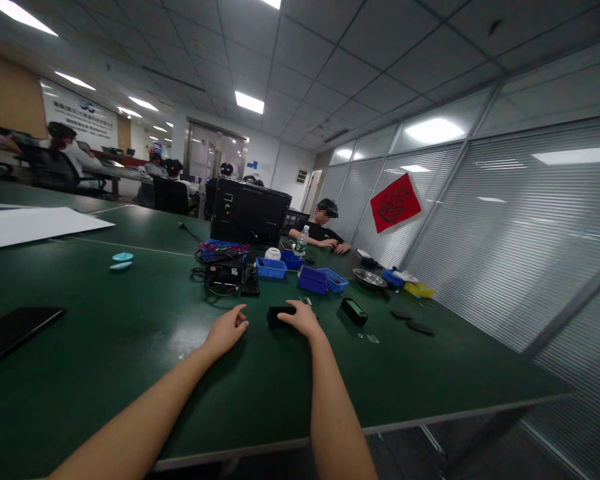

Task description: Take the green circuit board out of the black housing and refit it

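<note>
On the green table [260, 400], the right hand [305, 320] grasps a black box [273, 318]; the left hand [227, 331], loosely curled, is free nearby.

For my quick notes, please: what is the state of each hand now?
Left hand: loosely open, holding nothing visible.
Right hand: holding the black box at its right end.

My left forearm [155, 403] slants in from lower left; left hand [226, 331] has fingers loosely bent, tips rightward. My right forearm [333, 407] rises nearly straight; right hand [304, 319] bends leftward, thumb parted from fingers.
</note>
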`<state>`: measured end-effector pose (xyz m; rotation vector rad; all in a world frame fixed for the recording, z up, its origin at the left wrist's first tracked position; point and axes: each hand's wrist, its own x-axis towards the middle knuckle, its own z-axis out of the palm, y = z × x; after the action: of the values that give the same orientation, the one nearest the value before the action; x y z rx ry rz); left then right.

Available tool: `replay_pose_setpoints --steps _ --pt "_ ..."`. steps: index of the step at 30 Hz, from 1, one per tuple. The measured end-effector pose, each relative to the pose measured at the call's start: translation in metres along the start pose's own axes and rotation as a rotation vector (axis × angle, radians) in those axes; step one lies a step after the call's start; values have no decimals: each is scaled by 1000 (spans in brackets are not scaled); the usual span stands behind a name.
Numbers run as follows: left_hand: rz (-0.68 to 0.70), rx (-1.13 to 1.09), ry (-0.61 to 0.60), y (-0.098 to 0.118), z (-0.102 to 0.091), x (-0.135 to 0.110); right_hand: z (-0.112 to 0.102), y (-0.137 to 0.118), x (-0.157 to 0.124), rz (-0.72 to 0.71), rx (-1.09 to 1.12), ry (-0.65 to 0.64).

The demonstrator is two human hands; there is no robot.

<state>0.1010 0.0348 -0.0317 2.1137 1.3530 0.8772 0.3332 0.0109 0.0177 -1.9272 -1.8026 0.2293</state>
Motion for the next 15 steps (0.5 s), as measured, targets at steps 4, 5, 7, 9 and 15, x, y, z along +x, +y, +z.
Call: replay_pose_setpoints --steps 4,5,7,9,15 --pt "-4 48 -5 7 3 0 13 -13 -6 -45 -135 -107" --pt "7 69 -9 10 5 0 15 -17 -7 -43 -140 -125" --pt "46 102 -17 17 9 2 18 -22 -7 -58 -126 -147" --pt "83 113 -27 23 12 6 19 -24 -8 -131 -82 -167" --pt "117 110 -100 29 16 11 3 -14 -4 -254 235 -187"
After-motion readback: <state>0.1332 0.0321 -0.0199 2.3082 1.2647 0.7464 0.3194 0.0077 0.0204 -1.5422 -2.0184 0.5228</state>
